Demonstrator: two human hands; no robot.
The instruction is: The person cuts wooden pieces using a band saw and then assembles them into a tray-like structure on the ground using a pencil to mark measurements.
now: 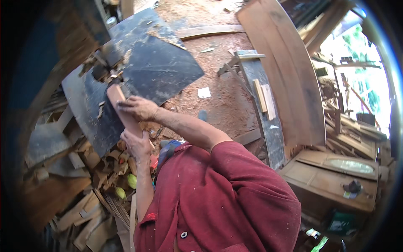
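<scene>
A reddish wooden board (115, 94) lies slanted over the dark flat worktop (163, 71). My left hand (137, 146) is closed around the board's near end. Further up, my right hand (138, 108) presses on the board, its fingers wrapped over the top and side. The board's far end is beside a dark machine part (100, 72) with wood chips around it. Exactly what the board touches there is too small to make out.
A long bench (268, 126) with two pale wood strips (264, 101) stands to the right, beside a large brown panel (289, 75). A wooden door (331, 168) lies lower right. Offcuts (92, 214) pile up lower left. Sawdust (226, 92) covers the floor.
</scene>
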